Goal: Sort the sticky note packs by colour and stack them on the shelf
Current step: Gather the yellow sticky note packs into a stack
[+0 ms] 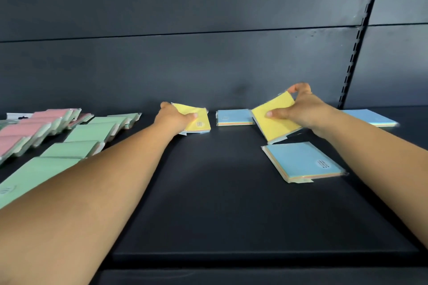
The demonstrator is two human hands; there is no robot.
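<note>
Yellow packs sit in both hands, out over the dark shelf [231,203]. Left hand [176,120] grips one yellow pack [196,120], thumb curled over its top face, fingers hidden beneath; the pack lies low, touching or just above the shelf, I cannot tell which. Right hand [301,109] grasps a second yellow pack [275,120], thumb pressed on top and fingers hooked over the far corner, with the pack tilted up at the back. Between the two yellow packs lies a blue pack [234,117], flat on the shelf. Another blue pack [301,162] lies nearer than the tilted pack, and a third [372,117] shows beyond the right wrist. Well left of the left-hand pack, green packs [90,134] overlap in a row, and pink packs [27,129] lie beyond them.
</note>
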